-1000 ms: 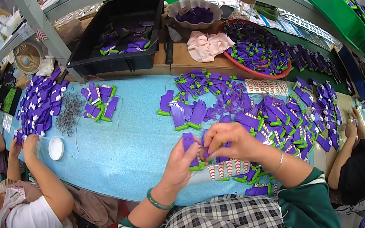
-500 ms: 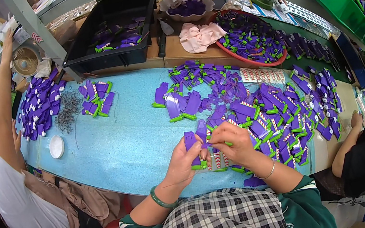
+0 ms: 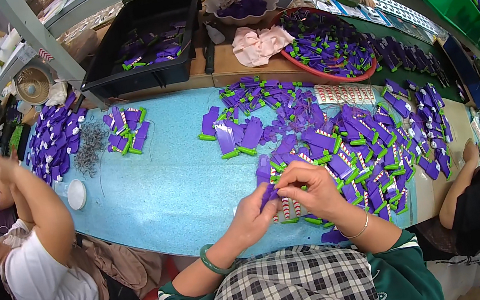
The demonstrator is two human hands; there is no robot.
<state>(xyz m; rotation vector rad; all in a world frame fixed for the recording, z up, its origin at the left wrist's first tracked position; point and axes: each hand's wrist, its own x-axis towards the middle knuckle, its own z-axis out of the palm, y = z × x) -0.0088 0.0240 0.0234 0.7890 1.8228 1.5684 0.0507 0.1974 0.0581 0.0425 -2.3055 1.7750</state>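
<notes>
Left hand (image 3: 254,214): your fingers closed, pinching a purple piece (image 3: 270,193).
Right hand (image 3: 312,186): your fingertips pinched on its right edge.
Work position: purple piece nearer you than the red basket (image 3: 333,76).

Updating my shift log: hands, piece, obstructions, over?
Left hand gripping small purple piece. Right hand fingering it. Nothing visibly blocking; purple-green heap close by.

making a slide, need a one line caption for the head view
Left hand and right hand hold a purple piece beside piled purple and green parts on a blue tabletop.
</notes>
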